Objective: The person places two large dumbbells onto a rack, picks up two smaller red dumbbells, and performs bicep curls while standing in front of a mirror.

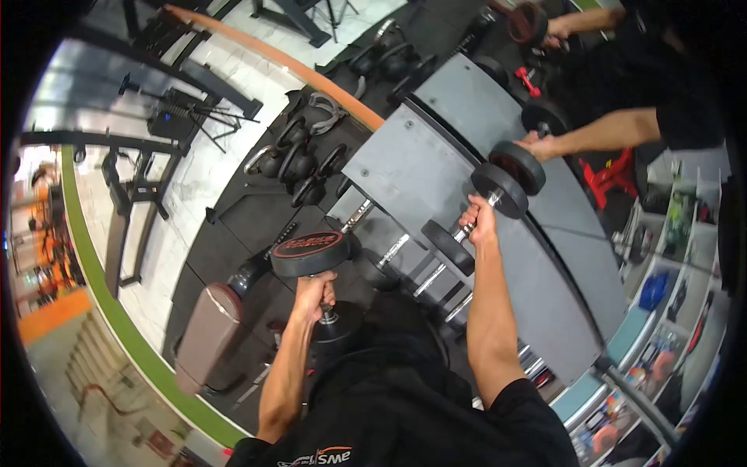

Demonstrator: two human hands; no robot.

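My left hand [315, 296] is wrapped round the handle of a large black dumbbell [311, 254], whose near end plate has red lettering. That dumbbell stands nearly upright in my grip, its other head lower by my body. My right hand [480, 219] is closed on the chrome handle of a second black dumbbell [499, 189], held slantwise over a grey panel [420, 167]. Below and between my hands, more dumbbells [387, 261] with chrome handles sit beside the panel, partly hidden by my body.
A mirror [580, 257] beyond the panel reflects my arms and the dumbbells. Several kettlebells [298, 161] stand on the black floor mat. A padded bench [208, 338] is at my left, with gym machines [136, 187] farther off. Shelves of small items [661, 350] appear at right.
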